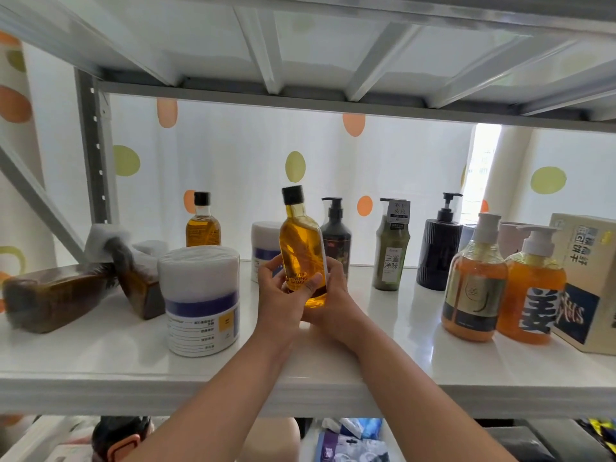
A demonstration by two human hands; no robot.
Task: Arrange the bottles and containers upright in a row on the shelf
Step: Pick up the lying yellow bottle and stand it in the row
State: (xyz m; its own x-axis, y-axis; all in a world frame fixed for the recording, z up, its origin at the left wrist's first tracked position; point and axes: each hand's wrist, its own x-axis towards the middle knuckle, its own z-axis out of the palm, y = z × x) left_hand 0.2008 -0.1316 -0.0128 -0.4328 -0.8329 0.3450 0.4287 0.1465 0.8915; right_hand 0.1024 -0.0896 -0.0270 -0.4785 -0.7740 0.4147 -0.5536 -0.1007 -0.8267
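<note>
Well, you had the amber bottle (301, 255) at the centre of the frame, apparently lifted off the shelf (100, 361) and leaning a little to the left, black cap uppermost; your left hand (283, 288) had its grip wrapped round the lower label, thumb across the front; your right hand (335, 295) cupped the base and far side, fingers curled behind the glass; both grips were closed on that one bottle.

By my reading, the step in hand was setting it down upright; it would have paid to square the base to the shelf before lowering, since the bottle looked tall and narrow, likely to topple if it landed on an edge. A gap showed just behind your hands, between the rear white jar (263, 241) and the dark pump bottle (336, 235); that seemed the natural slot, roughly in line with the matching amber bottle (202, 225) at centre left; going in straight would have kept your knuckles off the pump head; letting go one hand at a time looked safer than both at once.

At the left edge the flat brown bottle (56, 295) lay on its side and the tilted brown bottle (140, 285) leaned beside it; neither was yet upright.
</note>
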